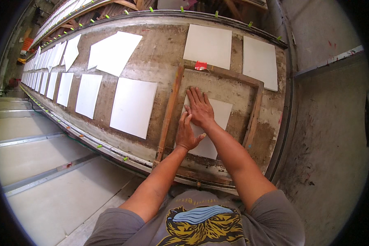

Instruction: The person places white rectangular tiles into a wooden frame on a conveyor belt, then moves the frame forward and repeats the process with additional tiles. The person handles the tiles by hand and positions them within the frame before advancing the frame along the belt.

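Note:
A wooden frame (171, 112) lies on the long table at its near right end. Inside it a white rectangular sheet (219, 119) appears greyer than the others, as if seen through a thin mesh. My right hand (200, 108) rests flat over the upper left part of this sheet, fingers stretched out. Just below and left of it is my left hand (187, 135), fingers extended and thumb apart, its fingertips close against the right hand. Neither hand holds anything. A small red patch (201, 65) sits on the frame's far bar.
White sheets lie in two rows along the table (160, 49); the nearest on the left is a flat sheet (133, 107). Two sheets (208, 46) lie beyond the frame. An irregular pile (115, 53) overlaps at far left. Green pegs (125, 158) line the table's edges.

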{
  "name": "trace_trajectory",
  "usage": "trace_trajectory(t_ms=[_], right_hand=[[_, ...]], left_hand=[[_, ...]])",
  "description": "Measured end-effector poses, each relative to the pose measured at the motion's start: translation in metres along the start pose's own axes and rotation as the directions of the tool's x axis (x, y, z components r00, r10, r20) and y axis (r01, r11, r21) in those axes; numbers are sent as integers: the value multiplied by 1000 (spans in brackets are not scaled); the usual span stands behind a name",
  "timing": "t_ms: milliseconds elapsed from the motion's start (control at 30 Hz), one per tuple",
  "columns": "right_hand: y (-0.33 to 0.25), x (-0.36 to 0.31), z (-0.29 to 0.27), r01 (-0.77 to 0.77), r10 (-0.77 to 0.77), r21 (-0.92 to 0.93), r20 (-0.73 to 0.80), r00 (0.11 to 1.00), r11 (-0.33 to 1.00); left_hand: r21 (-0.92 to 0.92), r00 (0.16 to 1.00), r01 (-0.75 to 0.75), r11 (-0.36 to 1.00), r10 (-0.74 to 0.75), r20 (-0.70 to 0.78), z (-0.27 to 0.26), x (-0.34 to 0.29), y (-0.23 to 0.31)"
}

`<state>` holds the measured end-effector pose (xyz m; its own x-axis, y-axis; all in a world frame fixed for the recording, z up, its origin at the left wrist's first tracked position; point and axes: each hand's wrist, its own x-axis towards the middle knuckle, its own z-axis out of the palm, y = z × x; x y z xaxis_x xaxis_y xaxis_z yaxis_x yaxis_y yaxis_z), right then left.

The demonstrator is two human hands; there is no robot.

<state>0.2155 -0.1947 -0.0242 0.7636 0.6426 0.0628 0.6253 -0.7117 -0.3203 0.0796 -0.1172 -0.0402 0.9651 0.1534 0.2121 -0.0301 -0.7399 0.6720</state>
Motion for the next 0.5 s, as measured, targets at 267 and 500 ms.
trace_trajectory(t_ms=[267, 500], right_hand=[[-4, -92, -2, -71, 70, 5, 153, 986, 997], [47, -30, -22, -282, 282, -14, -7, 959, 959]], left_hand=[[8, 999, 34, 999, -34, -6, 3, -6, -4], [-5, 999, 16, 1000, -16, 39, -1, -2, 4]])
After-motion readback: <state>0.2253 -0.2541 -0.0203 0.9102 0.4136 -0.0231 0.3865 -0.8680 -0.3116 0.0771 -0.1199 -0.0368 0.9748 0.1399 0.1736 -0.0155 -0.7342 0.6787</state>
